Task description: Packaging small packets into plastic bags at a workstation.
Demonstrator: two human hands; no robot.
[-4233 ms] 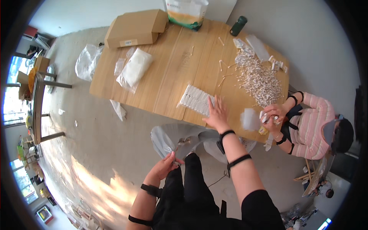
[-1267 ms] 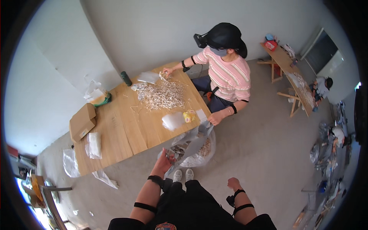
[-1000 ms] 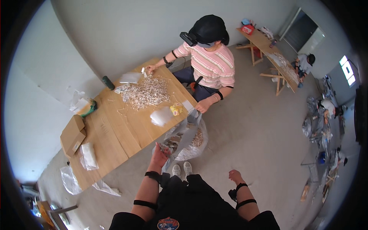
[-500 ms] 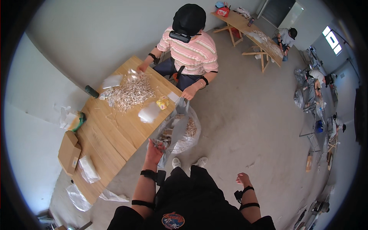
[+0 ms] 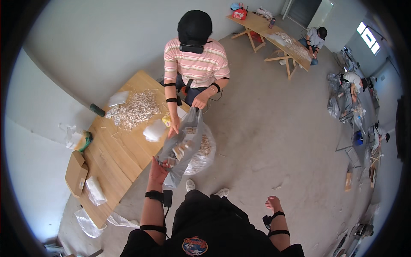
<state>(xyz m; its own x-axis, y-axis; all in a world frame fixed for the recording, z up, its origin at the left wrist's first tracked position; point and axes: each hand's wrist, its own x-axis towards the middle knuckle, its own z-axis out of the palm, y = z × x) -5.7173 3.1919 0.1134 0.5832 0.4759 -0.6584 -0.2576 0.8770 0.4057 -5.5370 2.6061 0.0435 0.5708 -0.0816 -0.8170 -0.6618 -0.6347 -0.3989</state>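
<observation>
A grey plastic bag (image 5: 174,176) hangs open beside the table corner, with small packs inside it. My left hand (image 5: 159,171) grips its near rim at the table's edge, fingers closed on the plastic. Across from me, a co-worker's one hand (image 5: 200,100) holds up the far rim, while the other hand (image 5: 173,127) reaches down to the bag's mouth. Behind the grey bag stands a clear bag (image 5: 206,160) filled with loose thin sticks. Away on my right, my right hand (image 5: 272,203) hangs over the floor, its fingers curled and nothing visible in them.
The wooden table (image 5: 109,158) carries a heap of cotton swabs (image 5: 139,109), clear plastic bags (image 5: 155,130), a yellow pack (image 5: 166,120), a dark green bottle (image 5: 97,110) and a cardboard box (image 5: 76,173). Another table (image 5: 257,25) with people nearby stands farther back.
The co-worker's one hand has left the swab heap and come over to the grey bag. Its mouth now spreads wider, showing the packs inside. My left hand keeps its hold.
</observation>
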